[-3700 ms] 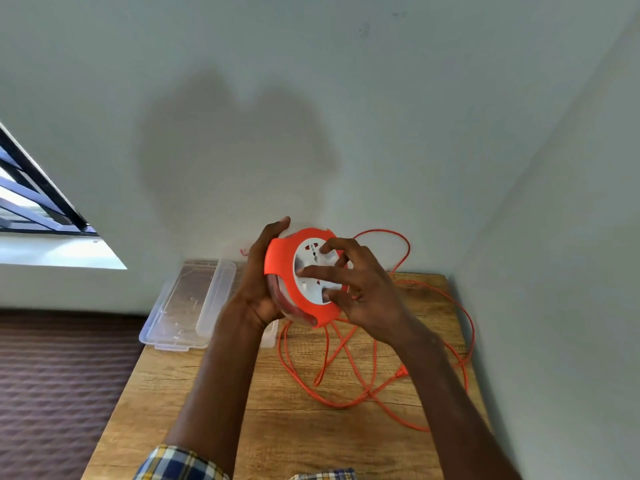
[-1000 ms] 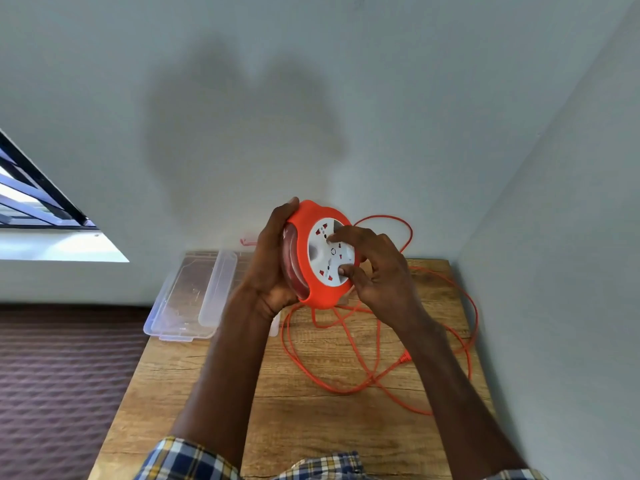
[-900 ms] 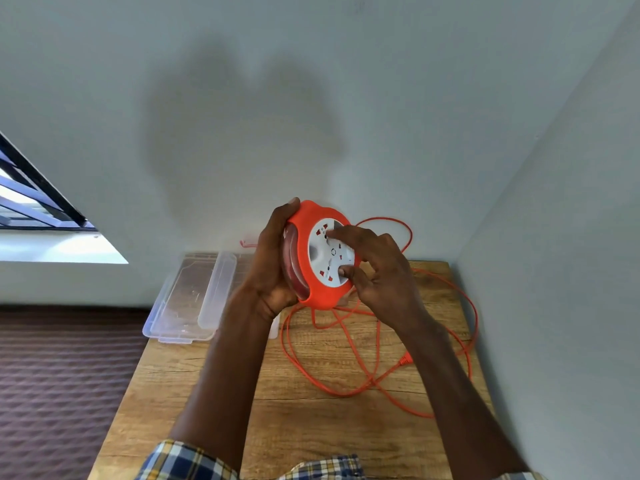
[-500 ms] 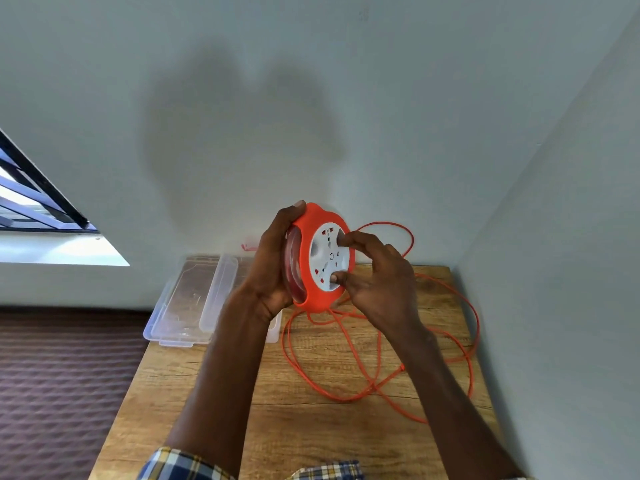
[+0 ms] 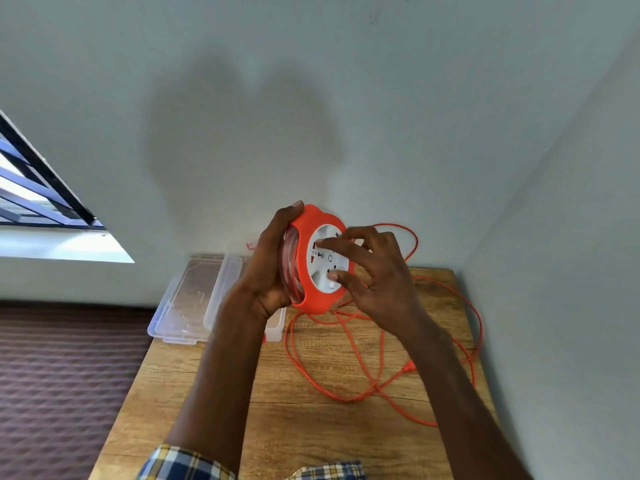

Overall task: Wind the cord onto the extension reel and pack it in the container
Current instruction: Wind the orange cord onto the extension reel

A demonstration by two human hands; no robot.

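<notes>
Left hand (image 5: 268, 271) still grips reel (image 5: 317, 296) above bench's far edge; right hand (image 5: 377, 282) has shifted, fingertips curled onto white face. Cord (image 5: 349, 358) loose on bench (image 5: 294, 427), container (image 5: 194, 299) far-left corner.

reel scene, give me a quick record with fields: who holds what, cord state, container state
reel: orange reel with white socket face, held upright above the table
left hand: left hand grips the reel's rim
right hand: right hand, fingers on the socket face
cord: orange cord mostly loose in loops on the table
container: clear container partly hidden behind the left arm, lid beside it
</notes>
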